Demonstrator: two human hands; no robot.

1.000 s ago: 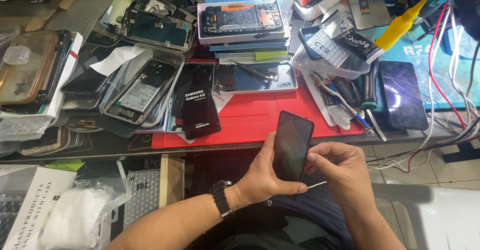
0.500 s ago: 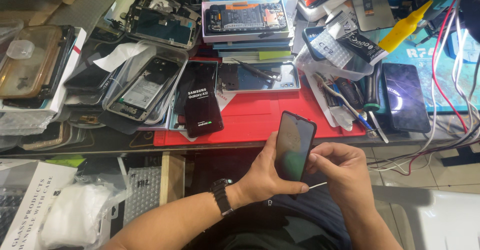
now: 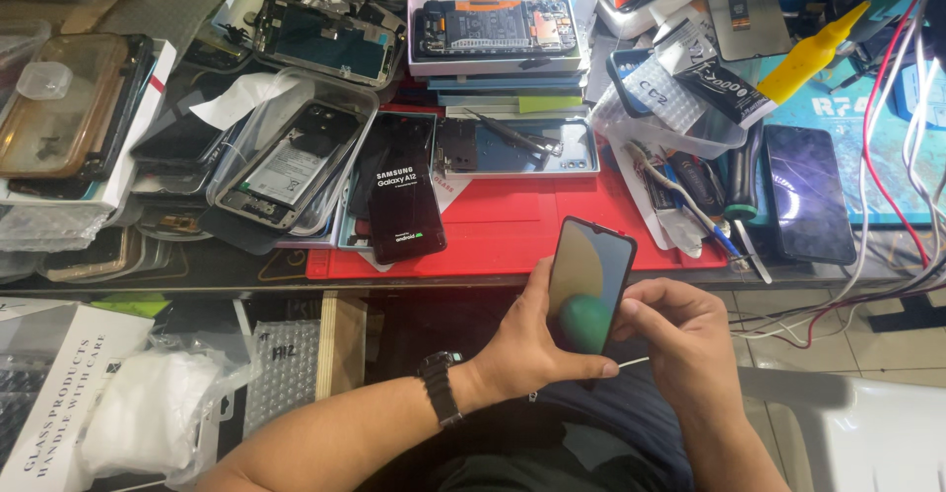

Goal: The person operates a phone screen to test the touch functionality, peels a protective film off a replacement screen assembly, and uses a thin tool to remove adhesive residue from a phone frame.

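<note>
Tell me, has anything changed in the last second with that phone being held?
Barely. The left hand still grips the dark phone upright, though its screen now shows a pale greenish reflection. The right hand stays at its edge, a thin white stick poking out beneath. The cluttered bench looks unchanged.

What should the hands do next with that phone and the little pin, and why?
Probably guide the thin pin to the phone's side edge. The left hand holds the phone upright, and the right hand pinches the pin just beside it, with its tip free.
</note>
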